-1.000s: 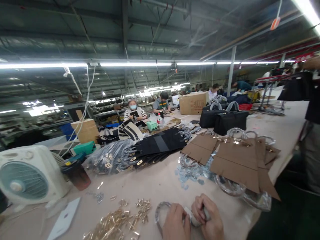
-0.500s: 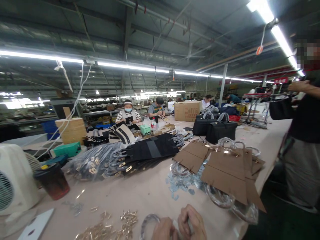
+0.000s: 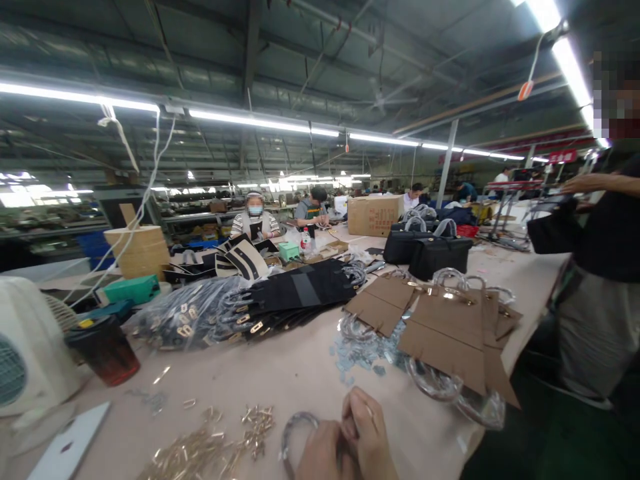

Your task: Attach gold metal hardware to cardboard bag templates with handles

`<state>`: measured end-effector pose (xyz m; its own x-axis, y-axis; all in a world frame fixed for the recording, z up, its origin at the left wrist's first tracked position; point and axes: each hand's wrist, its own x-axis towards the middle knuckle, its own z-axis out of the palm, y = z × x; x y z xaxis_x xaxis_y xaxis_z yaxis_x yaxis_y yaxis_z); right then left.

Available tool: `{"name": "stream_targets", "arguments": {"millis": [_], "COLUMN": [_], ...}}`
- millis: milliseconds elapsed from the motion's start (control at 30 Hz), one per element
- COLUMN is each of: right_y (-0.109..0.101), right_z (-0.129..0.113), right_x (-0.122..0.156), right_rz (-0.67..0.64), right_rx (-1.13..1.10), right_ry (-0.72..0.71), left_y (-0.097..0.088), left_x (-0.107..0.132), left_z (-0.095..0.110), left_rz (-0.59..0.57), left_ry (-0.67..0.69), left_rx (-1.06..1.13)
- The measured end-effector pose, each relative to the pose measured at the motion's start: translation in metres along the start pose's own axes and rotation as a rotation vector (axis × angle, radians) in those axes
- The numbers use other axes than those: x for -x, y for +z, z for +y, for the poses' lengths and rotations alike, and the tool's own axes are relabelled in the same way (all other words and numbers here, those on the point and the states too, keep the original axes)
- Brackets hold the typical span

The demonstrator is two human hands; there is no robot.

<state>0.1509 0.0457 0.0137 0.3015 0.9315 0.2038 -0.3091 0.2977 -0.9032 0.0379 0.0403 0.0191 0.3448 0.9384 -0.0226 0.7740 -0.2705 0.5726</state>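
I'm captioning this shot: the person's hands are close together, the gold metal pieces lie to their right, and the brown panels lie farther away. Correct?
The side is wrong: in the head view, the gold metal pieces lie to the left of the left hand and right hand. Those are close together, and the brown panels lie farther away.

You can't read a single word here. Red print on the cardboard box (image 3: 375,217): too small. Pale characters on the red banner (image 3: 563,156): blurred. Dark logo on the flat white device (image 3: 79,433): unclear to you.
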Motion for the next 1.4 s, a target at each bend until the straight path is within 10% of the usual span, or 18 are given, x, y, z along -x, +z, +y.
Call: {"name": "stream_targets", "arguments": {"millis": [167,467,800,1400], "right_y": [0.013,-0.024,0.004,0.027], "right_z": [-0.025,-0.04,-0.048,-0.031], "right_x": [0.0,-0.008,-0.033,-0.051], "right_rz": [-0.006,0.243,-0.028,-0.101], "right_rx": [0.121,-0.167,-0.143,0.026], "right_ry": [-0.032,-0.051,0.111,0.344], "left_y": [-0.022,-0.014,-0.01,-0.021], "left_x": [0.022,0.025,0.02,0.027], "left_z": [0.025,0.021,0.022,0.032], "left_rz": [0.114,0.194,0.166,0.179], "left_ry": [0.059,0.122,0.092,0.065], "left_rx": [0.075,0.004,-0.016,-0.077]}}
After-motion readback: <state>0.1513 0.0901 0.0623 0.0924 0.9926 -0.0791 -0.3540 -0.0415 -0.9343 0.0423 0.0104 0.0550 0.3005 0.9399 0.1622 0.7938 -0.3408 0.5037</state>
